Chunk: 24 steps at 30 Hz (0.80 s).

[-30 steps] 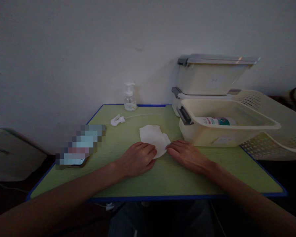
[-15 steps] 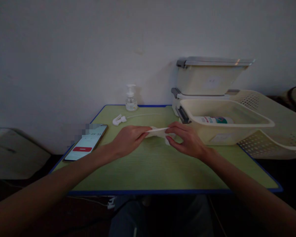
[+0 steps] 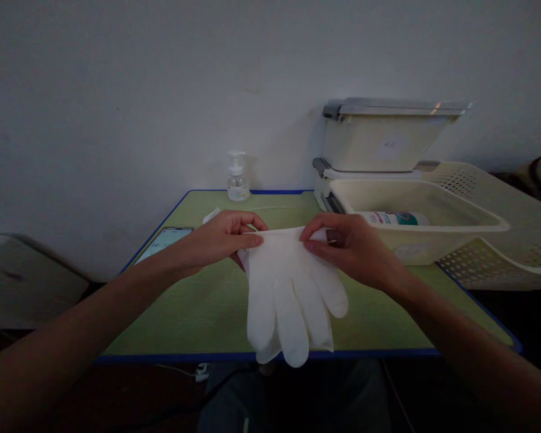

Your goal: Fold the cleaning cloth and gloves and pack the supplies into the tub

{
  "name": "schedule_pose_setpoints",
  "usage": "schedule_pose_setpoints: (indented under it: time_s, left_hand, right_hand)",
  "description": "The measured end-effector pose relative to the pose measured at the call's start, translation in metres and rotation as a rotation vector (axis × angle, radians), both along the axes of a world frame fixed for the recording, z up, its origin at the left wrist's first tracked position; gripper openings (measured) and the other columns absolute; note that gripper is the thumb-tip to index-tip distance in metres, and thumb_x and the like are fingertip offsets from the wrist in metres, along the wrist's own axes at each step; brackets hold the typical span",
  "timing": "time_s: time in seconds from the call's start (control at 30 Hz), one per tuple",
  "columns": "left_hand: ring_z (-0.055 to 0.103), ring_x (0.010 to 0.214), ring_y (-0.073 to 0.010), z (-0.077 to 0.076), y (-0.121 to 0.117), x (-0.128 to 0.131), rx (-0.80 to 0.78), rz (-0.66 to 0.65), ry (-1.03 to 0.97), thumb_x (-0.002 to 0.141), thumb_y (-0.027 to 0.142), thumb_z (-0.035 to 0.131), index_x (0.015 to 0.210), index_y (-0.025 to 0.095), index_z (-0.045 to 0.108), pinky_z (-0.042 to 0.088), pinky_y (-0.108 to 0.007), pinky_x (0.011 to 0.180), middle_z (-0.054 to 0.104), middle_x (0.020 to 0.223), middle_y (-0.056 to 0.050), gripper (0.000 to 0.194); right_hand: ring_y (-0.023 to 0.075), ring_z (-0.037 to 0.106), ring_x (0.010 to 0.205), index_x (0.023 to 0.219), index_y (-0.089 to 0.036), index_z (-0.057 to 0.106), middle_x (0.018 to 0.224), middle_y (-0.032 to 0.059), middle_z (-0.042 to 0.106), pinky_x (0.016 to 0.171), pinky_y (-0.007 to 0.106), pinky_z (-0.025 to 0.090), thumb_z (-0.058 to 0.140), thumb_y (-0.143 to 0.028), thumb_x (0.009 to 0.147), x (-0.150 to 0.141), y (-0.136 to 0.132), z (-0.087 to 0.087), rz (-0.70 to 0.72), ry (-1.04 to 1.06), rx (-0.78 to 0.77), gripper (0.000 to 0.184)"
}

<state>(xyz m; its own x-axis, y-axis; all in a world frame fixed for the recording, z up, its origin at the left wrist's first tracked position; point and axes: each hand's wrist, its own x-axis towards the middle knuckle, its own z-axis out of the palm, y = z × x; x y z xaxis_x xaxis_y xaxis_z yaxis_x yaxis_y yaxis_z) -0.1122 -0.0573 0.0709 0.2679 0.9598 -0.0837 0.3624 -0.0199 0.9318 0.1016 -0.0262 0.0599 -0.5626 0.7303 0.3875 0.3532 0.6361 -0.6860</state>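
A white glove [image 3: 282,279] hangs over the green table [image 3: 184,319], its fingers pointing down toward the front edge. My left hand [image 3: 225,237] pinches one side of the glove's upper edge between thumb and fingers. On the other side, my right hand [image 3: 342,240] grips the same edge. The material is stretched between the two hands. Further finger shapes show behind the front ones, but whether they belong to a second glove I cannot tell.
A clear pump bottle [image 3: 238,183] stands at the back. The phone [image 3: 165,240] lies partly behind my left forearm. To the right, an open bin [image 3: 415,243] holds a bottle [image 3: 394,219] on its side; a lidded box [image 3: 369,144] and a perforated basket [image 3: 514,210] sit beyond.
The glove, bunched flat between my hands before, now hangs down spread out with its fingers visible. Both hands have turned, and the left one has risen slightly.
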Motion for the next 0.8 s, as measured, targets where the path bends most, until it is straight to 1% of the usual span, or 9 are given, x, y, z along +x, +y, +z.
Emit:
schedule_pose_setpoints:
  time_s: [0.1,0.2,0.27,0.37,0.43,0.53,0.63,0.7,0.8]
  left_hand:
    - [0.055,0.048,-0.0093,-0.034,0.023,0.001,-0.107,0.037,0.130,0.072,0.018,0.051,0.080,0.013,0.051,0.046,-0.020,0.045,0.057,0.058,0.002,0.009]
    - [0.056,0.050,-0.0108,-0.062,0.047,0.000,-0.046,0.042,0.287,0.074,0.016,0.047,0.083,0.012,0.053,0.045,-0.021,0.046,0.057,0.060,0.001,0.012]
    - [0.058,0.053,-0.0128,-0.072,0.057,-0.002,0.002,0.048,0.350,0.074,0.015,0.046,0.083,0.012,0.055,0.046,-0.023,0.048,0.058,0.063,0.000,0.013]
    - [0.061,0.069,-0.0187,-0.078,0.060,-0.005,0.125,0.083,0.477,0.073,0.014,0.048,0.077,0.013,0.058,0.049,-0.031,0.062,0.060,0.070,-0.003,0.011]
    - [0.058,0.087,-0.0245,-0.079,0.056,-0.004,0.227,0.141,0.560,0.073,0.015,0.050,0.081,0.013,0.059,0.047,-0.039,0.078,0.060,0.085,-0.007,0.012]
    - [0.049,0.106,-0.0273,-0.082,0.045,0.005,0.523,0.161,0.708,0.077,0.014,0.049,0.094,0.013,0.059,0.040,-0.044,0.092,0.054,0.108,-0.011,0.020]
    - [0.051,0.104,-0.0240,-0.086,0.034,0.015,0.792,0.073,0.740,0.083,0.017,0.045,0.099,0.012,0.058,0.043,-0.041,0.092,0.055,0.109,-0.012,0.022]
    - [0.053,0.102,-0.0224,-0.090,0.029,0.017,0.840,0.029,0.679,0.086,0.021,0.042,0.099,0.012,0.059,0.045,-0.040,0.090,0.057,0.108,-0.012,0.023]
    - [0.054,0.103,-0.0215,-0.095,0.024,0.015,0.836,-0.021,0.610,0.088,0.020,0.038,0.100,0.012,0.060,0.046,-0.039,0.091,0.059,0.110,-0.013,0.026]
  right_hand:
    - [0.0072,0.043,0.051,0.070,-0.014,0.062,0.062,-0.0017,0.055,0.051,0.021,0.033,0.051,-0.007,0.070,-0.011,0.030,-0.039,-0.045,-0.117,-0.101,0.013]
    - [0.0072,0.040,0.049,0.070,-0.013,0.063,0.058,-0.0026,0.053,0.051,0.021,0.030,0.051,-0.005,0.069,-0.020,0.055,-0.070,-0.090,-0.211,-0.114,0.015]
    - [0.0072,0.039,0.050,0.072,-0.013,0.063,0.058,-0.0032,0.051,0.052,0.021,0.030,0.051,-0.003,0.070,-0.024,0.065,-0.080,-0.093,-0.217,-0.104,0.016]
    - [0.0075,0.040,0.052,0.074,-0.013,0.063,0.060,-0.0033,0.051,0.054,0.021,0.031,0.050,-0.002,0.070,-0.026,0.071,-0.086,-0.079,-0.215,-0.093,0.017]
    - [0.0078,0.042,0.055,0.076,-0.013,0.062,0.063,-0.0026,0.052,0.056,0.021,0.032,0.050,-0.003,0.071,-0.027,0.073,-0.088,-0.067,-0.216,-0.089,0.017]
    - [0.0084,0.045,0.059,0.079,-0.014,0.061,0.071,-0.0006,0.055,0.058,0.021,0.034,0.049,-0.005,0.073,-0.026,0.074,-0.092,-0.032,-0.205,-0.066,0.016]
    - [0.0100,0.048,0.064,0.083,-0.014,0.058,0.078,0.0020,0.057,0.061,0.023,0.038,0.047,-0.008,0.076,-0.024,0.074,-0.093,0.017,-0.186,-0.031,0.014]
    - [0.0116,0.052,0.069,0.090,-0.014,0.056,0.085,0.0041,0.058,0.064,0.025,0.042,0.048,-0.010,0.076,-0.020,0.073,-0.091,0.025,-0.166,-0.040,0.016]
    - [0.0134,0.055,0.075,0.098,-0.015,0.050,0.092,0.0060,0.058,0.068,0.029,0.045,0.051,-0.014,0.075,-0.013,0.071,-0.086,-0.022,-0.135,-0.089,0.022]
